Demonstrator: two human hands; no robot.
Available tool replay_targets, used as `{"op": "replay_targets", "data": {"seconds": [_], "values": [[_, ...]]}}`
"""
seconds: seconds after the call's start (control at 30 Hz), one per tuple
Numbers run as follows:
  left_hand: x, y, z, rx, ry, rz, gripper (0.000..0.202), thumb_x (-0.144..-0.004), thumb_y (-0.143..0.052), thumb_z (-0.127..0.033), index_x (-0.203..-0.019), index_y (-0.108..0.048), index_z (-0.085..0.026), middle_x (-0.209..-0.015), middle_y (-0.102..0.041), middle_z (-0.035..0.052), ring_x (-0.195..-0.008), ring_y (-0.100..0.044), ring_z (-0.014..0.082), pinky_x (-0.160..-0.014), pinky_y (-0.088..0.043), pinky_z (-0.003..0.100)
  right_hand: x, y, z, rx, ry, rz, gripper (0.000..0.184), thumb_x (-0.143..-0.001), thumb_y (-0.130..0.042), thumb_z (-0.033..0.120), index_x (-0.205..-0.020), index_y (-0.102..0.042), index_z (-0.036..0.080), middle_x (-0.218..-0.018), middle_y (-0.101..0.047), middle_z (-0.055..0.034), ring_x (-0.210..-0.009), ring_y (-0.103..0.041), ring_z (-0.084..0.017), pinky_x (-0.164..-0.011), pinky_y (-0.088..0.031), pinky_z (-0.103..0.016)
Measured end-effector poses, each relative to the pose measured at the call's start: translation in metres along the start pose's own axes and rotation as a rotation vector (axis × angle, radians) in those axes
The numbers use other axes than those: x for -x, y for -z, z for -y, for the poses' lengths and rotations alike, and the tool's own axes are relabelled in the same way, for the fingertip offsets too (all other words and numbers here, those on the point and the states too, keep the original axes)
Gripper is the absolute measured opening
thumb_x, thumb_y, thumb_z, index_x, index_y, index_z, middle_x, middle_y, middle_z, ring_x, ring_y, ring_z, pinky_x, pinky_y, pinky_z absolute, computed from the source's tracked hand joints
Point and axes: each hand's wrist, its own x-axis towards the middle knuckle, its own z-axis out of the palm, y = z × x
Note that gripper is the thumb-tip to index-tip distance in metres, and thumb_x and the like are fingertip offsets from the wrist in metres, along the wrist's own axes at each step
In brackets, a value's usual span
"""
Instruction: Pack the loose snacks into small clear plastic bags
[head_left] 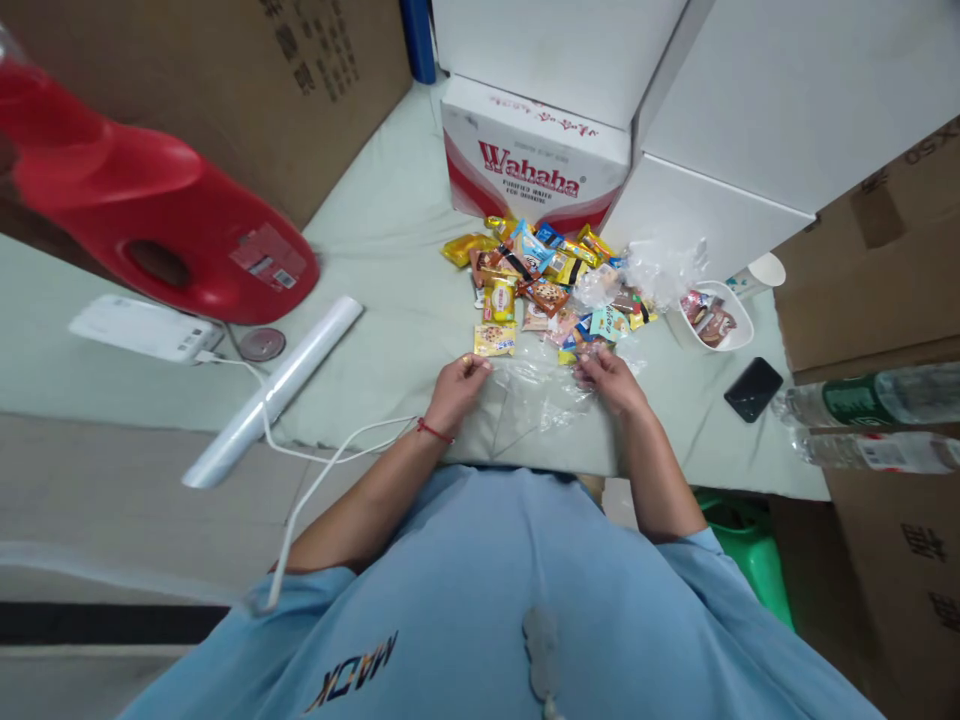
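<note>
A clear plastic bag [536, 385] lies between my two hands near the table's front edge. My left hand [459, 390] pinches its left side, thumb against fingers. At the right side of the bag, the fingers of my right hand [609, 378] are closed on the plastic. Just beyond the bag is a heap of wrapped snacks [547, 293] in many colours. A yellow snack packet [495, 340] lies close to my left fingertips, and a light green packet [609, 323] is just beyond my right hand.
Behind the snacks stands a Wahaha carton [532, 165]. Crumpled clear bags [667, 272] and a white bowl [718, 335] are to the right, near a black phone [753, 389] and plastic bottles [885, 400]. At left are a red jug [172, 220], a plastic film roll [277, 390] and a white cable [322, 460].
</note>
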Motion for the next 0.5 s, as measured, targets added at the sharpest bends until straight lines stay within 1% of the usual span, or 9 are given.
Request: {"op": "replay_targets", "data": {"seconds": [0.07,0.1,0.17,0.2,0.27,0.3,0.37,0.43,0.5], "values": [[0.001,-0.005,-0.002,0.008,-0.023,-0.026,0.023,-0.091,-0.059,-0.045,-0.092,-0.059,-0.022,-0.086,-0.07,0.0012,-0.08,-0.066,0.0165,-0.074,-0.053,0.027,0.009,0.002,-0.003,-0.014,0.035,0.096,0.059,-0.067,-0.089,0.044,-0.118,-0.066,0.023,-0.093,-0.073,-0.0002,-0.077,-0.068,-0.016,-0.07,-0.057,-0.029],[0.0,-0.007,-0.003,-0.01,-0.026,-0.035,0.024,-0.096,-0.052,-0.046,-0.097,-0.056,-0.023,-0.087,-0.07,0.0013,-0.077,-0.067,0.0164,-0.072,-0.054,0.028,0.014,0.005,-0.005,-0.009,0.036,0.13,0.062,-0.066,-0.089,0.041,-0.12,-0.066,0.023,-0.093,-0.073,-0.0001,-0.078,-0.069,-0.016,-0.07,-0.058,-0.029],[-0.004,-0.006,-0.005,-0.087,-0.022,-0.033,0.026,-0.102,-0.038,-0.045,-0.104,-0.053,-0.024,-0.085,-0.069,0.0007,-0.066,-0.065,0.0161,-0.066,-0.053,0.029,0.019,0.011,-0.007,0.016,0.008,0.134,0.059,-0.066,-0.087,0.039,-0.119,-0.067,0.022,-0.088,-0.07,0.0006,-0.072,-0.069,-0.017,-0.063,-0.056,-0.029],[-0.007,-0.004,-0.006,-0.14,-0.021,-0.018,0.025,-0.102,-0.037,-0.044,-0.104,-0.053,-0.025,-0.08,-0.067,-0.0004,-0.06,-0.062,0.016,-0.063,-0.051,0.029,0.02,0.014,-0.007,0.027,0.0,0.11,0.057,-0.068,-0.086,0.041,-0.118,-0.068,0.021,-0.085,-0.068,0.0011,-0.067,-0.068,-0.017,-0.057,-0.053,-0.028],[-0.013,0.003,-0.009,-0.248,-0.027,0.023,0.022,-0.1,-0.043,-0.042,-0.098,-0.056,-0.025,-0.067,-0.062,-0.0027,-0.053,-0.057,0.0167,-0.06,-0.047,0.029,0.018,0.02,-0.008,0.05,0.007,0.058,0.053,-0.069,-0.083,0.043,-0.114,-0.069,0.02,-0.084,-0.066,0.0014,-0.058,-0.062,-0.014,-0.047,-0.046,-0.026],[-0.016,0.007,-0.011,-0.29,-0.035,0.036,0.019,-0.097,-0.049,-0.041,-0.092,-0.059,-0.025,-0.061,-0.059,-0.0031,-0.054,-0.056,0.0178,-0.061,-0.046,0.029,0.016,0.023,-0.009,0.064,0.018,0.039,0.051,-0.069,-0.083,0.044,-0.112,-0.07,0.02,-0.085,-0.066,0.0013,-0.055,-0.06,-0.012,-0.044,-0.042,-0.025],[-0.021,0.015,-0.015,-0.377,-0.06,0.031,0.016,-0.092,-0.059,-0.038,-0.085,-0.061,-0.025,-0.055,-0.055,-0.0025,-0.061,-0.06,0.021,-0.067,-0.045,0.03,0.009,0.026,-0.01,0.097,0.03,0.005,0.049,-0.069,-0.082,0.045,-0.109,-0.07,0.02,-0.084,-0.066,0.0016,-0.051,-0.056,-0.011,-0.042,-0.038,-0.024],[-0.022,0.019,-0.019,-0.455,-0.085,-0.023,0.016,-0.091,-0.061,-0.039,-0.087,-0.063,-0.025,-0.057,-0.057,-0.0014,-0.07,-0.064,0.0233,-0.073,-0.045,0.031,0.003,0.027,-0.013,0.146,0.028,-0.033,0.048,-0.071,-0.08,0.047,-0.11,-0.07,0.02,-0.079,-0.064,0.003,-0.048,-0.053,-0.01,-0.042,-0.036,-0.024],[-0.02,0.019,-0.021,-0.473,-0.056,-0.08,0.024,-0.097,-0.053,-0.047,-0.094,-0.063,-0.025,-0.066,-0.065,-0.0003,-0.067,-0.064,0.0221,-0.073,-0.045,0.031,-0.001,0.026,-0.016,0.2,0.03,-0.064,0.047,-0.074,-0.077,0.05,-0.111,-0.07,0.02,-0.07,-0.061,0.0047,-0.046,-0.05,-0.011,-0.043,-0.035,-0.025]]}}
